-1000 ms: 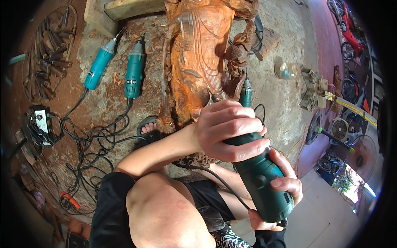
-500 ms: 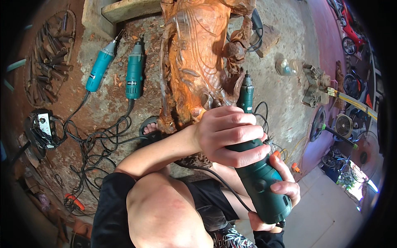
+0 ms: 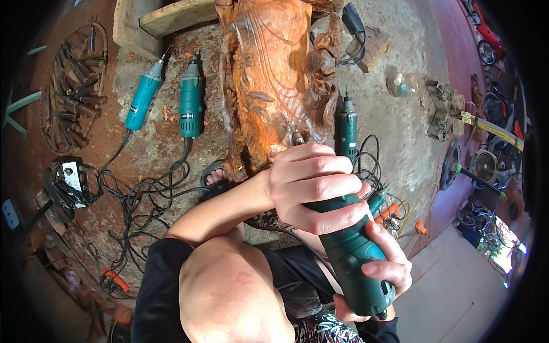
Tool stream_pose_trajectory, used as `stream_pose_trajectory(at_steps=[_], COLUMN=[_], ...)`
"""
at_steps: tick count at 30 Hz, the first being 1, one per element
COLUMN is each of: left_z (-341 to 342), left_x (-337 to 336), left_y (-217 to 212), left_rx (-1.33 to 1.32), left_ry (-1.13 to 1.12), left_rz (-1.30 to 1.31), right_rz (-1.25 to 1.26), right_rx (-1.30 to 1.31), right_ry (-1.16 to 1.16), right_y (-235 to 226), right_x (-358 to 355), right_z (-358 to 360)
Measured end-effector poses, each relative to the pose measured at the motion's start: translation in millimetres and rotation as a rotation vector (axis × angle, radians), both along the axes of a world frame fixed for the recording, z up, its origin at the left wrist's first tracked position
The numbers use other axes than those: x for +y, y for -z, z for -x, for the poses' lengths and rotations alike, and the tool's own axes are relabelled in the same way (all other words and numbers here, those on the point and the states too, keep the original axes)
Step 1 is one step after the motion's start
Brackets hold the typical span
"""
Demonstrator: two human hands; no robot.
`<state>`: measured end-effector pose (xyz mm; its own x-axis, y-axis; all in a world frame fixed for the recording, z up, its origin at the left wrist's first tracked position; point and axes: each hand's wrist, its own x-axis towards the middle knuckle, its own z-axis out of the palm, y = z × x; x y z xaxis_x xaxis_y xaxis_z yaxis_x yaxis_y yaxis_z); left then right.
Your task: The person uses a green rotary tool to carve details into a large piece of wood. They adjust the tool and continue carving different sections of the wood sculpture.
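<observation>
Both of my hands are closed around a dark green die grinder. My left hand wraps its front part, fingers over the top. My right hand grips the thicker rear body from the right side. The grinder's metal collet pokes out past my left knuckles at the near end of a reddish-brown wood carving. Whether the bit touches the wood I cannot tell. Fold-like lines and raised shapes cover the carving. My left forearm lies across my raised knee.
Two teal grinders lie left of the carving, another grinder right of it. Tangled black cords run to a power box. A wooden beam stands at the back, a fan at the right.
The view has shifted a little. My hands and the grinder have moved slightly left relative to the floor tools, and the collet now shows more plainly against the carving. Both grips are unchanged.
</observation>
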<state>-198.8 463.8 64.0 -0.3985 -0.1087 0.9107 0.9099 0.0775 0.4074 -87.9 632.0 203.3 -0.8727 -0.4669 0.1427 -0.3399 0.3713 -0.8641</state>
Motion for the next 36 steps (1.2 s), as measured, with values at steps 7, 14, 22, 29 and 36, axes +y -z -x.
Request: stream_pose_trajectory(at_steps=[7, 14, 22, 29, 36], left_z=[-9, -9, -9, -7, -11], left_x=[-1, -5, -8, -4, -7], left_y=[-2, 8, 8, 11, 6], left_rx=[0.051, 0.083, 0.054, 0.067, 0.016], left_ry=[0.087, 0.096, 0.103, 0.065, 0.107], left_rz=[-0.042, -0.095, -0.104, -0.135, -0.098], right_rz=[0.029, -0.066, -0.145, -0.19, -0.079], right_rx=[0.24, 0.164, 0.398, 0.178, 0.013], right_ry=[0.281, 0.241, 0.22, 0.234, 0.362], right_y=[11, 10, 27, 8, -7], right_x=[-35, -42, -44, -48, -64], right_z=[-28, -45, -39, -37, -39])
